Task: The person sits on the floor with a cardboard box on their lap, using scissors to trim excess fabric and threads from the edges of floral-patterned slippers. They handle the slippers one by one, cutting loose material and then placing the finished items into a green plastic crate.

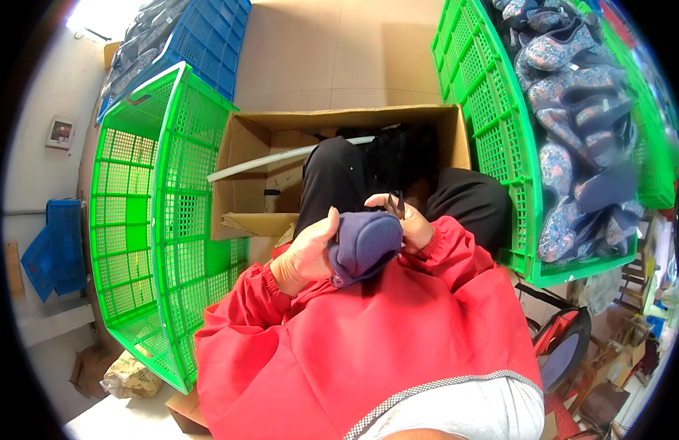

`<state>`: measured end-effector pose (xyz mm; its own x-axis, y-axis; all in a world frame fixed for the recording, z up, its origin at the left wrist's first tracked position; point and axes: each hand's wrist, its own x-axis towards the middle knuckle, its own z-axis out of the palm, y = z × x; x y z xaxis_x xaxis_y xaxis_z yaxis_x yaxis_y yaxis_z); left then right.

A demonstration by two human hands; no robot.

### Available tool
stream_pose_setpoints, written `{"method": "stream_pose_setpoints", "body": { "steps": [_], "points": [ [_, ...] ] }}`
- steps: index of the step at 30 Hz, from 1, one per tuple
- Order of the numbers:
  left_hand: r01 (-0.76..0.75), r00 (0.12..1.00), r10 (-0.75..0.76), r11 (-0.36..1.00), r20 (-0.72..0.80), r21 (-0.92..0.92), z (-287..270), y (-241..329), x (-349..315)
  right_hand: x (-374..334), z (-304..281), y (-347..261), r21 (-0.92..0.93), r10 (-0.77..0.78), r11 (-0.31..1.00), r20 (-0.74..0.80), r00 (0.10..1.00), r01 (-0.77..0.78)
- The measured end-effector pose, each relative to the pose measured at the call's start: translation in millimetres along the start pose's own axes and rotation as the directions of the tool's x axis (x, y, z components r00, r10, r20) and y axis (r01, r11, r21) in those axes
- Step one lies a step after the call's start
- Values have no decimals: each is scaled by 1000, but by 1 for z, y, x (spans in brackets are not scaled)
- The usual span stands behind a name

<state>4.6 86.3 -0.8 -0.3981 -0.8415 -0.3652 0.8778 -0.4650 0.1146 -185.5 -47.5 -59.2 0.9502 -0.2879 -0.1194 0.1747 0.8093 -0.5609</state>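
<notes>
My left hand (309, 248) is closed around a navy cloth shoe (361, 248), held in front of my chest with its rounded, textured end facing up. The thumb lies along its upper left side. At the shoe's right edge, my right hand (411, 224) is closed on a small dark tool (394, 206), which looks like a pair of thread snips. Its lower part is hidden behind the shoe and the fingers. Beneath both hands are my dark-trousered knees and red sleeves.
An open cardboard box (240, 147) stands ahead, with a pale rod (292, 156) across it. On the left is a green plastic crate (182, 220), with a blue crate (211, 48) behind. Another green crate (493, 139) on the right holds several floral-patterned shoes (567, 154).
</notes>
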Motion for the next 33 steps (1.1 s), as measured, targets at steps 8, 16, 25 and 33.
{"method": "stream_pose_setpoints", "body": {
  "steps": [8, 16, 25, 33],
  "points": [
    [-685, 699, 681, 725, 218, -66, -23, 53, -14, 4, -14, 13, -131, 4, 991, -149, 989, -23],
    [-672, 632, 650, 731, -422, 121, -62, 65, -14, 6, -2, 4, -155, -188, 979, -446, 875, 132],
    [-288, 29, 999, 33, -25, 957, -24, 28, -12, 5, -22, 14, -367, -346, 912, -447, 825, 184],
    [116, 484, 864, -219, 137, 969, 12, 20, 42, 3, -2, 1, -421, -453, 864, -415, 789, 276]
  ]
}}
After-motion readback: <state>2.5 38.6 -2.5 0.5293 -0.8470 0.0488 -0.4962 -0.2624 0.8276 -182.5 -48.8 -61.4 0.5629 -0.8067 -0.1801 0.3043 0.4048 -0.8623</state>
